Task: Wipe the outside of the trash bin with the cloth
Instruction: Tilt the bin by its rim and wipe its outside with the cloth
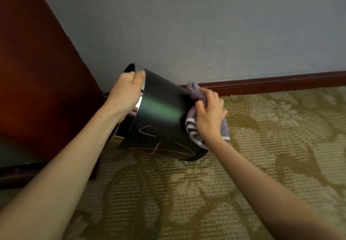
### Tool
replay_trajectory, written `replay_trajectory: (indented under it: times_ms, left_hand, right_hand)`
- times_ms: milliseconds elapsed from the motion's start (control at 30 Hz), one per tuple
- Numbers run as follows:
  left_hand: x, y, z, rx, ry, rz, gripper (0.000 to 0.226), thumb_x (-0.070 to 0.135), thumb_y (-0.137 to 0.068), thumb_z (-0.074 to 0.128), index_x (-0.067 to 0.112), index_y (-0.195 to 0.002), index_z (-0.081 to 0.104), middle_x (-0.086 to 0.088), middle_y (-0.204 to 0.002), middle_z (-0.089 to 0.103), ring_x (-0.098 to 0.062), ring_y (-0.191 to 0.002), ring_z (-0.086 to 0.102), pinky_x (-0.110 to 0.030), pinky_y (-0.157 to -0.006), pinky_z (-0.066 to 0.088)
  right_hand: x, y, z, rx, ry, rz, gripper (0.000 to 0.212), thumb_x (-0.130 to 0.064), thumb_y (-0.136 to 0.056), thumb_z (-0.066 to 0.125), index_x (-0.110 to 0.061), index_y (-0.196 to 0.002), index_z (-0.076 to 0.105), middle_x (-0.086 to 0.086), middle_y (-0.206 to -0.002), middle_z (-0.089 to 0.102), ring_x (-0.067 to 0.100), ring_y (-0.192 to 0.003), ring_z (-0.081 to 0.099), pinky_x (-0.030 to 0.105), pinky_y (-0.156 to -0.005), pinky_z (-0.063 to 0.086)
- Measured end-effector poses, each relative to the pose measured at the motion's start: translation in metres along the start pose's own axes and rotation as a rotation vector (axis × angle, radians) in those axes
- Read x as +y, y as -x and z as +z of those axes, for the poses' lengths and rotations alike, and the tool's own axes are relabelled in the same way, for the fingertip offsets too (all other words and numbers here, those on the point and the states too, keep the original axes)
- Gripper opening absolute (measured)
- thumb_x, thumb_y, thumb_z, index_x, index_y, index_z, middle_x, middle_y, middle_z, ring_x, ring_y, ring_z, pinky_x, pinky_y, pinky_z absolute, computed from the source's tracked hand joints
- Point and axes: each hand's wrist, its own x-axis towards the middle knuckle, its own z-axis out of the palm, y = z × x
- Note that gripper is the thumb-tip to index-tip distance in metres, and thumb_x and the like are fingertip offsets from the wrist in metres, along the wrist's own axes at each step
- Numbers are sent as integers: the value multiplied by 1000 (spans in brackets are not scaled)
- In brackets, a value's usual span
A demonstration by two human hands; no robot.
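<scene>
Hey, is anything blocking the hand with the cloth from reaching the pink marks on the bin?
Nothing visible. The right hand presses the cloth on the bin; bare wall leads to the pink marks.

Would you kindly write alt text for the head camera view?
A person's left hand grips the rim of a tilted dark trash bin while the right hand presses a purple cloth against its side, above patterned carpet beside a grey wall.
</scene>
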Motion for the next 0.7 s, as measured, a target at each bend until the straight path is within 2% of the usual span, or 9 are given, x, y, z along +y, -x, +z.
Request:
replay_trajectory:
  times_ms: [67, 167, 233, 333, 400, 500, 600, 667, 700]
  left_hand:
    - [2, 7, 3, -33, -9, 41, 48, 38, -100, 36, -4, -88, 56, -11, -72, 50, -23, -67, 50, -34, -61, 39]
    - [9, 15, 8, -79, -9, 98, 52, 38, -99, 39, -11, -89, 52, -23, -75, 53, -33, -69, 54, -49, -66, 47]
    - [17, 21, 15, -104, -15, 141, 47, 34, -98, 43, -11, -84, 48, -23, -74, 50, -33, -67, 52, -47, -64, 43]
    - [31, 27, 31, -140, -52, 149, 33, 27, -96, 46, 6, -71, 41, -9, -68, 43, -21, -60, 43, -36, -57, 32]
    - [42, 30, 46, -187, -56, 139, 25, 26, -94, 46, 11, -73, 43, -1, -70, 44, -15, -61, 44, -32, -54, 33]
    - [60, 36, 71, -290, -43, 156, 17, 29, -90, 48, 16, -80, 47, 1, -76, 50, -12, -68, 52, -27, -54, 37]
    - [72, 43, 100, -396, -74, 203, 21, 34, -88, 51, 15, -78, 53, -2, -82, 59, -18, -77, 59, -33, -61, 47]
    - [79, 50, 121, -440, -106, 232, 31, 36, -90, 51, 6, -91, 59, -10, -93, 65, -25, -83, 63, -44, -74, 54]
    - [82, 53, 132, -459, -129, 246, 37, 38, -91, 50, 3, -94, 60, -14, -94, 65, -29, -83, 64, -45, -74, 53]
  right_hand:
    - [2, -15, -11, 41, -105, 135, 26, -14, -89, 45, -20, -109, 58, 2, -110, 61, 23, -102, 52, 43, -94, 35]
    - [13, -33, -31, 77, -284, 293, 19, -13, -89, 44, -23, -95, 58, 4, -97, 66, 15, -83, 57, 31, -80, 43]
    - [27, -40, -44, 106, -351, 342, 19, -12, -89, 43, -20, -94, 59, 7, -95, 66, 18, -85, 60, 32, -77, 47]
    - [47, -45, -60, 147, -343, 352, 20, -12, -88, 43, -17, -95, 61, 8, -92, 66, 23, -88, 62, 36, -79, 50]
    - [59, -46, -69, 165, -359, 354, 20, -14, -87, 43, -19, -93, 61, 2, -85, 66, 17, -80, 62, 26, -68, 49]
    - [72, -47, -84, 196, -384, 357, 20, -14, -88, 43, -20, -93, 61, -6, -79, 63, 5, -70, 58, 15, -55, 43]
    - [84, -47, -103, 237, -363, 347, 20, -12, -88, 43, -19, -94, 61, -7, -78, 62, 0, -68, 55, 8, -51, 41]
    - [91, -48, -116, 270, -345, 340, 20, -11, -87, 44, -18, -93, 61, -6, -77, 60, 1, -66, 53, 5, -50, 39]
    - [94, -48, -122, 279, -331, 344, 20, -11, -87, 44, -17, -93, 61, -4, -77, 61, 3, -67, 53, 6, -51, 39]
